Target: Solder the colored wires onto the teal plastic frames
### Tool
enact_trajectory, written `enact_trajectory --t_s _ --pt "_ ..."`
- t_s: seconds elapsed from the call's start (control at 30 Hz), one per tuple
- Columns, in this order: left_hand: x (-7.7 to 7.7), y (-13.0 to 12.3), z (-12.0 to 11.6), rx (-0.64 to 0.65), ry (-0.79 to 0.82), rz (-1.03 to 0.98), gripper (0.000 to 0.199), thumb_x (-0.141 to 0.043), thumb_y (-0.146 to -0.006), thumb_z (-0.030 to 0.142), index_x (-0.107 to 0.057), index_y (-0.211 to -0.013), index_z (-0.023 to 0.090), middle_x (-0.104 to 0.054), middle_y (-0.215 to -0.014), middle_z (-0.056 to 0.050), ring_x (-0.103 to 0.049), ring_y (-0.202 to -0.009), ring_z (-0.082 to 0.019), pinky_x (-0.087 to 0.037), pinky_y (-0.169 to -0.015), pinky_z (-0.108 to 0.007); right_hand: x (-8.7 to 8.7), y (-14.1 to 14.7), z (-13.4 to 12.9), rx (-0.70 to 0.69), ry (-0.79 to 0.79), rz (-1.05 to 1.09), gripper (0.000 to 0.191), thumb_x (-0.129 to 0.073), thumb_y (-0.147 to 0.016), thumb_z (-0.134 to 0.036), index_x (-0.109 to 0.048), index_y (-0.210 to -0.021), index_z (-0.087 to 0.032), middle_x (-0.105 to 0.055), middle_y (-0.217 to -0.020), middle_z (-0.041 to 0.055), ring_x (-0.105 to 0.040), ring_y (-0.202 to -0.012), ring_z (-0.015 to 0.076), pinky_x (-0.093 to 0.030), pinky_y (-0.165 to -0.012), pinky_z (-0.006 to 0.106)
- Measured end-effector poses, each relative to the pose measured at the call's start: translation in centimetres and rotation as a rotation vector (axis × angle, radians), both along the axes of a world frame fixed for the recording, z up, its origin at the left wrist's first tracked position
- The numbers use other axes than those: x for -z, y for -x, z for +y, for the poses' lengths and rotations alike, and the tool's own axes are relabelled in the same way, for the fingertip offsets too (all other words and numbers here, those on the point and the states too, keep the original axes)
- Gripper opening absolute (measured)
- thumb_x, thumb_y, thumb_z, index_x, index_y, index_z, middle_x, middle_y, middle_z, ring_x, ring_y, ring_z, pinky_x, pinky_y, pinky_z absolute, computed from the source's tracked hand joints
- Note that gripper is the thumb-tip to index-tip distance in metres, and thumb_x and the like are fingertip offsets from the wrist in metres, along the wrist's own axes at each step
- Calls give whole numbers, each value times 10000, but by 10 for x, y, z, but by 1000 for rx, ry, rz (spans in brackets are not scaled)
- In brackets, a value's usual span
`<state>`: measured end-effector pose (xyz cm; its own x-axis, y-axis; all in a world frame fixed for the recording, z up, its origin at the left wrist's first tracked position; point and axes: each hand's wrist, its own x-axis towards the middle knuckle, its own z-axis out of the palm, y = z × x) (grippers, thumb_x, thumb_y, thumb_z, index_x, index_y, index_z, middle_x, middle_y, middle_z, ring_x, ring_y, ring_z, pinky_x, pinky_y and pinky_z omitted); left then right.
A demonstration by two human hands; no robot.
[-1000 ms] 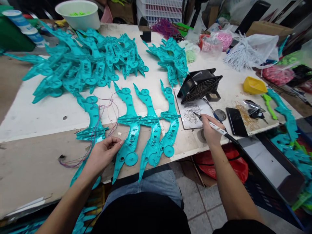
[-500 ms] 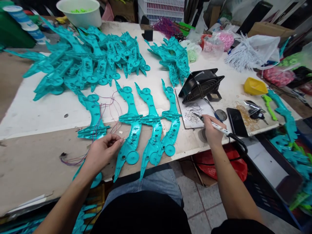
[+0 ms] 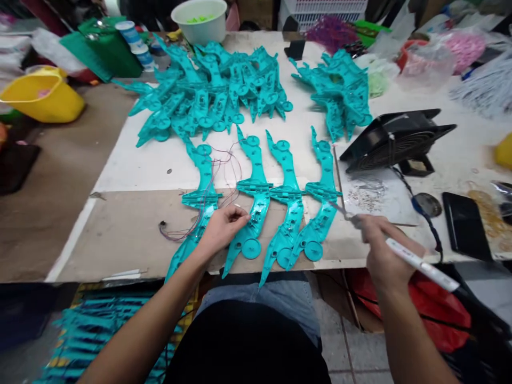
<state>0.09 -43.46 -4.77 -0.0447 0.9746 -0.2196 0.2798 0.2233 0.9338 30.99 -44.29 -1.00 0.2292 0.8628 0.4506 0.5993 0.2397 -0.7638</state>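
Observation:
My left hand [image 3: 224, 226] is closed in a pinch over a turquoise plastic part [image 3: 256, 208], its fingertips at the part's middle. Thin red and purple wires [image 3: 216, 165] loop from the leftmost turquoise part [image 3: 204, 173] toward these fingers, which pinch a wire, though its end is hard to see. In my right hand [image 3: 388, 248] is a soldering iron [image 3: 420, 264] with a white handle, blurred by motion. Its tip points left, near the rightmost part [image 3: 324, 176] of the row. Another turquoise part [image 3: 286, 186] lies between these.
A black fan [image 3: 396, 136] stands behind a white board [image 3: 364, 194] with small metal bits. To the right are a solder spool [image 3: 426, 204] and a phone [image 3: 466, 224]. Turquoise parts are heaped [image 3: 208, 90] at the back, near a white bowl [image 3: 200, 21].
The view has turned left. My right hand has lifted the soldering iron from the metal bits on the board and moved it left toward the turquoise parts. My left hand keeps its pinch.

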Motion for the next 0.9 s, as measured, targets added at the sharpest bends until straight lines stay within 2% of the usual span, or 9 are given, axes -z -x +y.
enact_trajectory --t_s 0.1,0.23,0.47,0.9 --pt "0 -1 2 -12 -30 13 215 -648 -703 362 -621 -671 151 -594 -618 0 -509 -579 -117 -397 -539 -230 -1 42 -23 -294 -15 -25 146 -642 -831 -196 -735 -932 -248 -709 -856 21 -659 -774 186 -528 -722 330" --pt "2 -7 5 -52 -139 87 169 -601 -748 310 -620 -676 159 -607 -623 1 -522 -579 -117 -400 -531 -230 11 80 -31 -421 -32 -40 245 -633 -824 -131 -705 -1022 -256 -708 -866 28 -656 -796 192 -540 -720 345" --pt "12 -11 13 -20 -163 86 138 -583 -741 278 -610 -668 163 -606 -616 3 -526 -570 -118 -403 -528 -241 29 95 -18 -500 -85 -57 277 -640 -812 -111 -688 -1056 -232 -699 -872 38 -639 -820 192 -534 -739 350" --pt "9 -12 15 -7 -152 136 135 -577 -746 274 -617 -677 166 -592 -590 10 -507 -552 -116 -370 -510 -234 31 100 -15 -523 -95 -155 250 -617 -835 -143 -682 -1059 -232 -674 -818 44 -622 -803 193 -530 -744 359"
